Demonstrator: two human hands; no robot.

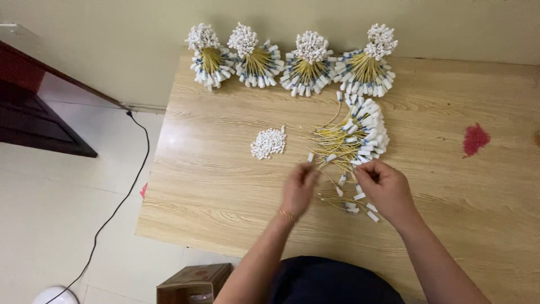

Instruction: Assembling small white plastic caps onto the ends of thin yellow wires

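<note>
My left hand (pixel 298 188) and my right hand (pixel 387 188) hover close together over a few loose yellow cable pieces with white ends (pixel 353 201) on the wooden table (pixel 225 180). Both hands have fingers curled; the left one is blurred, and it seems to pinch a thin yellow cable near its white end. Just beyond the hands lies a fanned pile of yellow cables with white and blue connectors (pixel 354 138). A small heap of white caps (pixel 268 142) sits to the left of that pile.
Four tied bundles of the same cables stand along the table's far edge (pixel 211 56), (pixel 256 56), (pixel 308 65), (pixel 368 65). A red stain (pixel 476 139) marks the table at right. A black cord (pixel 121 202) runs over the floor; a cardboard box (pixel 194 283) sits below the table.
</note>
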